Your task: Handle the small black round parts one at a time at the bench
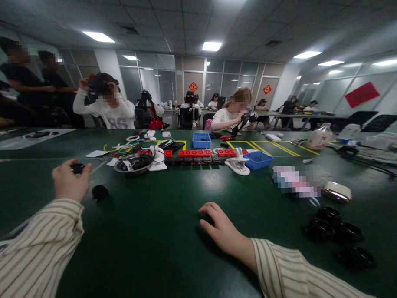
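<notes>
- The left hand (71, 179) held a small black knob (77, 168) above the table's left side, pinched between thumb and fingers; the grip looked shallow, so a slight loosening could have let it drop and roll.
- A second black piece (100, 192) sat on the table just beside that hand; a low sweep of the wrist or striped sleeve (48, 245) might have knocked it away.
- The right hand (222, 230) held nothing, its fingers loosely curved and the thumb apart from the forefinger; whether it touched the table could not be told.
- Four black cups (340, 230) stood bunched beyond the right forearm, where a careless elbow could have scattered them.
- Cables spilled around the metal bowl (130, 168), and a snagged one might have dragged it.
- The green table (163, 254) was smooth and reflective, likely offering small round parts little hold.
- Across its middle lay a red power strip (195, 154), a white clip (237, 164), two blue bins (258, 161) and yellow tape (276, 149).
- Behind, people sat or stood around other tables, under bright ceiling lights (212, 46), with glass partitions and red wall decorations (362, 94) beyond.
</notes>
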A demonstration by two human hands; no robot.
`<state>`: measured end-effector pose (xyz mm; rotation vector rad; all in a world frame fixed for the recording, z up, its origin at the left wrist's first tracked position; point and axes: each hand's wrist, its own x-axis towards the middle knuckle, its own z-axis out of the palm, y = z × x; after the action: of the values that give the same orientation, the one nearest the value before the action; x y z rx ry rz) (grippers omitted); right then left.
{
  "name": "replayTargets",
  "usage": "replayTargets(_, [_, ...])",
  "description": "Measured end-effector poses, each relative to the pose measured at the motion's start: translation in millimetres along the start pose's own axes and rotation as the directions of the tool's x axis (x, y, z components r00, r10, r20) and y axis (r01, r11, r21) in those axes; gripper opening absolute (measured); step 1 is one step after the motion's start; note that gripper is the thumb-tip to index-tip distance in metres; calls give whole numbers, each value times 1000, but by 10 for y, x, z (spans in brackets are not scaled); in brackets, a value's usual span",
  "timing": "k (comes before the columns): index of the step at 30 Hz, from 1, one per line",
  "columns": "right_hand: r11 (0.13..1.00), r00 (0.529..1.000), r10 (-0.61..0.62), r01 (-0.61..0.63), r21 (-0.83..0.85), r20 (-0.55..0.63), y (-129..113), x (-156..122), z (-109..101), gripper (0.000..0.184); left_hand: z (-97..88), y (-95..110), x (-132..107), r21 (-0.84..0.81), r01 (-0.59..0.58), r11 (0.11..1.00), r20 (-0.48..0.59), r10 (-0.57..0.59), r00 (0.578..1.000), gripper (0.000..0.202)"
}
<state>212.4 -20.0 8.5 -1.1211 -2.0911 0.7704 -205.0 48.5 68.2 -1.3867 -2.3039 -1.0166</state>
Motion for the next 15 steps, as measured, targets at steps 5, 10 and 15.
replayTargets(5, [1000, 1000, -11, 11, -10, 4, 16, 7, 15, 15, 76, -101, -64, -15, 99, 995, -20, -99, 995, 51])
replayTargets(10, [1000, 1000, -8, 8, -18, 11, 0, 12, 8, 13, 128, -34, -143, -35, 60, 998, -16, -60, 998, 52])
replayTargets(15, [1000, 1000, -4, 4, -31, 22, -18, 17, 1, 12, 141, 5, -188, -46, -22, 999, 36, 24, 999, 55])
